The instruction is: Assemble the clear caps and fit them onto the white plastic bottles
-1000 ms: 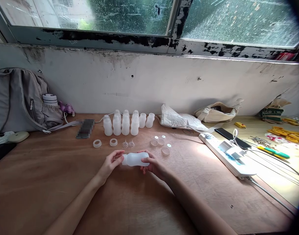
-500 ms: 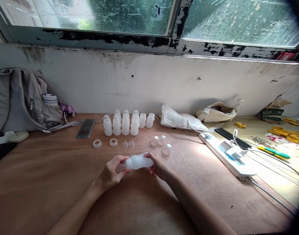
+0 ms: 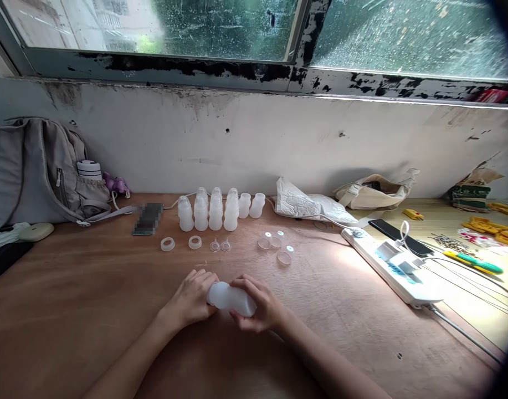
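Note:
A frosted white baby bottle (image 3: 229, 298) lies tilted between my hands above the table, its base toward the lower right. My left hand (image 3: 193, 295) wraps round the cap end and hides it. Around the lower body, my right hand (image 3: 260, 303) is closed, thumb and fingers on opposite sides. Beyond them on the table lie two white rings (image 3: 168, 244), two clear teats (image 3: 214, 245) and several clear caps (image 3: 284, 257). Farther back stand several capped bottles (image 3: 201, 210) next to two open bottles (image 3: 257, 206).
A grey backpack (image 3: 37, 172) leans at the left near a pixelated dark object (image 3: 148, 219). White packaging (image 3: 307, 206), a cloth bag (image 3: 372, 191), a power strip (image 3: 386, 271) with chargers, a phone (image 3: 401, 237) and a green-yellow screwdriver (image 3: 473, 262) occupy the right.
The bottle has swung so its base points down and nearer to me. My left hand has closed further over the cap end, and my right hand has moved down, gripping the body more fully.

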`<state>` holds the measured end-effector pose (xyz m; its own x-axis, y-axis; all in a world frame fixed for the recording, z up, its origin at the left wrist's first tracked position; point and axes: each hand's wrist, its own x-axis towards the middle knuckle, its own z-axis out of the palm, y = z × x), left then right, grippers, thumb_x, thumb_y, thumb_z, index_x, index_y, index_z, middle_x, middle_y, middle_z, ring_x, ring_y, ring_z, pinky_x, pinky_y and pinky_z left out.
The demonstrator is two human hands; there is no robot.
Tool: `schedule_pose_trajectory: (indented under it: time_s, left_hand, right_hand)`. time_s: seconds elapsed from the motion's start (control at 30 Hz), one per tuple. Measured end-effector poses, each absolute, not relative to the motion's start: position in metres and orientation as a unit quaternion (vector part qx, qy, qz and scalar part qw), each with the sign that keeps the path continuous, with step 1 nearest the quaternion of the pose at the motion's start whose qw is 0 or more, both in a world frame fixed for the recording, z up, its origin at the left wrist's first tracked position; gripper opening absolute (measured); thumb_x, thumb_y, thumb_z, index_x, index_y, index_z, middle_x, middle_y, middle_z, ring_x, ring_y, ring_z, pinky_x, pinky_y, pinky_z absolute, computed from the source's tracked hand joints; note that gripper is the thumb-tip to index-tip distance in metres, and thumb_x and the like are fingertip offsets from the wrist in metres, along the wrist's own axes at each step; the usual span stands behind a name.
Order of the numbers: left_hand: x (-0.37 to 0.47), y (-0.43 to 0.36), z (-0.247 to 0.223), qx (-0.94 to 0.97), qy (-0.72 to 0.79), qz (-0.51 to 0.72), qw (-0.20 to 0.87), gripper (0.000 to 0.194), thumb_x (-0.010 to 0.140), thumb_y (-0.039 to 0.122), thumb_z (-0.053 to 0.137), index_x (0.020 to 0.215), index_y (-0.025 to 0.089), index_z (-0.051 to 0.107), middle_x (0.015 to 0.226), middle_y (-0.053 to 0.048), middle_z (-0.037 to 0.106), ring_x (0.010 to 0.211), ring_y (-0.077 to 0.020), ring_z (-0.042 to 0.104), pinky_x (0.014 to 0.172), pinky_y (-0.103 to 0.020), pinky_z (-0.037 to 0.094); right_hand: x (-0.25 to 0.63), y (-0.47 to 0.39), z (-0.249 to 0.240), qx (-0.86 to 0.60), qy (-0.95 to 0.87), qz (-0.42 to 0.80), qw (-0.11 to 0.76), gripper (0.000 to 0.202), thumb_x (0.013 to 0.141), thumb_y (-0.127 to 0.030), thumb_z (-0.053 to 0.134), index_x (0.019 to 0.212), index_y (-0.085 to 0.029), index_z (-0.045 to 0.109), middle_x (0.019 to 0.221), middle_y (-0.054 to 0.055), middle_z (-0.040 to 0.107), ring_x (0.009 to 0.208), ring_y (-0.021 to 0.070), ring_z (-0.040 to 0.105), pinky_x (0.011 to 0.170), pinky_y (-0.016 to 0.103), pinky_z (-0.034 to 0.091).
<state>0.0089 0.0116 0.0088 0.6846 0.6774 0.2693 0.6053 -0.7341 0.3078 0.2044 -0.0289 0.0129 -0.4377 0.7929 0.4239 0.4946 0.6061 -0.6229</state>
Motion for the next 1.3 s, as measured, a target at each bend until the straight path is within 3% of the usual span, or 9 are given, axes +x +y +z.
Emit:
schedule_pose_trajectory:
  time_s: [0.07,0.23,0.43,0.6,0.87,1.0,1.13,1.2,1.3]
  left_hand:
    - [0.009,0.013,0.007,0.916,0.345,0.202,0.041,0.005,0.067,0.018,0.049,0.071,0.018,0.052,0.065,-0.003,0.057,0.061,-0.0172,0.048,0.058,-0.029,0.031]
    - [0.015,0.017,0.005,0.883,0.375,0.265,-0.093,0.01,0.068,0.014,0.044,0.064,0.017,0.052,0.058,-0.005,0.055,0.058,-0.0185,0.047,0.056,-0.031,0.028]
    - [0.026,0.021,0.004,0.861,0.421,0.265,-0.109,0.008,0.067,0.013,0.045,0.064,0.018,0.051,0.059,-0.005,0.056,0.059,-0.0193,0.049,0.057,-0.031,0.028]
    - [0.035,0.038,0.009,0.878,0.4,0.225,-0.133,0.009,0.067,0.012,0.045,0.063,0.017,0.052,0.059,-0.006,0.056,0.061,-0.02,0.049,0.059,-0.032,0.028]
    - [0.053,0.063,0.028,0.912,0.334,0.203,-0.128,0.011,0.067,0.011,0.048,0.074,0.016,0.056,0.069,-0.01,0.059,0.07,-0.0236,0.05,0.063,-0.035,0.029]
    - [0.054,0.07,0.027,0.905,0.345,0.218,-0.121,0.014,0.072,0.01,0.044,0.077,0.016,0.056,0.071,-0.009,0.059,0.073,-0.0235,0.051,0.065,-0.035,0.031]
    - [0.054,0.066,0.024,0.85,0.417,0.314,-0.075,0.037,0.072,0.01,0.048,0.109,0.016,0.045,0.106,-0.013,0.053,0.1,-0.0272,0.046,0.08,-0.039,0.032]
    - [0.054,0.062,0.019,0.78,0.476,0.407,-0.009,0.047,0.072,0.017,0.053,0.117,0.014,0.038,0.118,-0.016,0.045,0.109,-0.0282,0.04,0.086,-0.041,0.032]
    - [0.051,0.053,0.011,0.703,0.508,0.462,0.187,0.038,0.076,0.028,0.05,0.111,0.015,0.042,0.111,-0.014,0.05,0.101,-0.0248,0.048,0.085,-0.039,0.036]
  right_hand:
    - [0.2,-0.032,0.01,-0.396,-0.812,0.204,0.377,0.041,0.062,-0.031,0.061,0.101,-0.021,0.053,0.082,0.008,0.059,0.068,0.0218,0.055,0.056,0.031,0.043]
    - [0.186,-0.036,0.018,-0.512,-0.656,0.24,0.499,0.027,0.063,-0.03,0.063,0.087,-0.021,0.055,0.074,0.004,0.059,0.062,0.0186,0.056,0.057,0.03,0.045]
    - [0.18,-0.023,0.019,-0.558,-0.491,0.406,0.532,0.024,0.074,-0.041,0.052,0.081,-0.018,0.05,0.063,-0.001,0.052,0.039,0.0096,0.048,0.032,0.021,0.039]
    - [0.185,-0.007,0.006,-0.537,-0.394,0.479,0.572,0.028,0.073,-0.045,0.051,0.07,-0.018,0.045,0.055,-0.003,0.049,0.032,0.0071,0.043,0.026,0.019,0.034]
    - [0.194,0.003,0.001,-0.496,-0.303,0.528,0.619,0.028,0.074,-0.048,0.045,0.072,-0.02,0.039,0.047,-0.007,0.043,0.024,0.0048,0.031,0.022,0.018,0.022]
    - [0.194,0.003,0.002,-0.484,-0.336,0.52,0.618,0.026,0.073,-0.044,0.051,0.076,-0.02,0.04,0.052,-0.007,0.046,0.028,0.005,0.036,0.026,0.018,0.03]
    - [0.195,0.002,0.006,-0.445,-0.352,0.526,0.633,0.027,0.072,-0.038,0.056,0.088,-0.02,0.043,0.075,-0.002,0.054,0.047,0.0086,0.052,0.044,0.024,0.046]
    - [0.196,0.0,0.01,-0.427,-0.365,0.516,0.646,0.029,0.072,-0.035,0.057,0.094,-0.021,0.044,0.085,0.001,0.055,0.062,0.0118,0.057,0.056,0.026,0.048]
    - [0.197,-0.004,0.013,-0.43,-0.394,0.488,0.65,0.031,0.071,-0.033,0.059,0.097,-0.021,0.046,0.09,0.001,0.055,0.079,0.0145,0.055,0.069,0.027,0.047]
